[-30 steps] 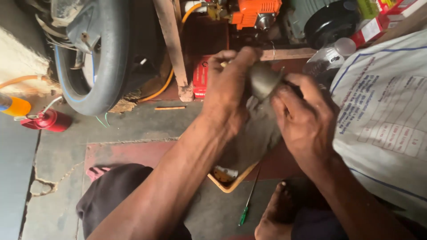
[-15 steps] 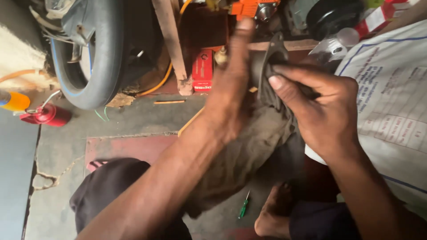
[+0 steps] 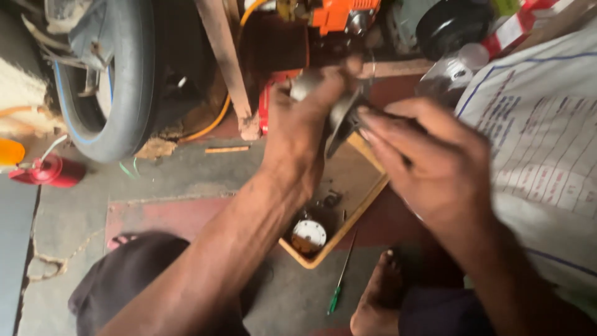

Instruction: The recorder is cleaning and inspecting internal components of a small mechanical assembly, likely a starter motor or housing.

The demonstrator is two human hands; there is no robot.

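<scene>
Landmark: yellow-rimmed tray (image 3: 367, 202) on the floor; all places are given from it.
Metal part: a grey, rounded metal piece (image 3: 341, 118), blurred, held in the air just above the tray's far edge; its exact kind cannot be told.
Left hand: left hand (image 3: 305, 134) is above the tray's far-left side, fingers curled round the part from the left, thumb and fingertips clamped on it. The grip looks like a steadying hold, so the piece does not turn.
Right hand: right hand (image 3: 435, 168) is over the tray's right side, fingertips pressed onto the part's right edge, grasping it. Judged as the working hand, set against the left one's brace.
Why over the tray: likely so that anything that drops lands with the other loose bits.
Tray contents: a round white-faced part (image 3: 309, 235) at the near corner, small dark pieces beside it.
Screwdriver: green-handled screwdriver (image 3: 341, 280) lies on the floor just off the tray's near side, within reach.
Foot: a bare foot (image 3: 376, 298) rests near that same side.
Tyre: a tyre (image 3: 118, 81) stands well beyond the tray to the far left.
Engine: an orange engine unit (image 3: 345, 14) sits beyond the tray's far edge.
Printed sack: white printed sack (image 3: 541, 149) spreads to the tray's right.
</scene>
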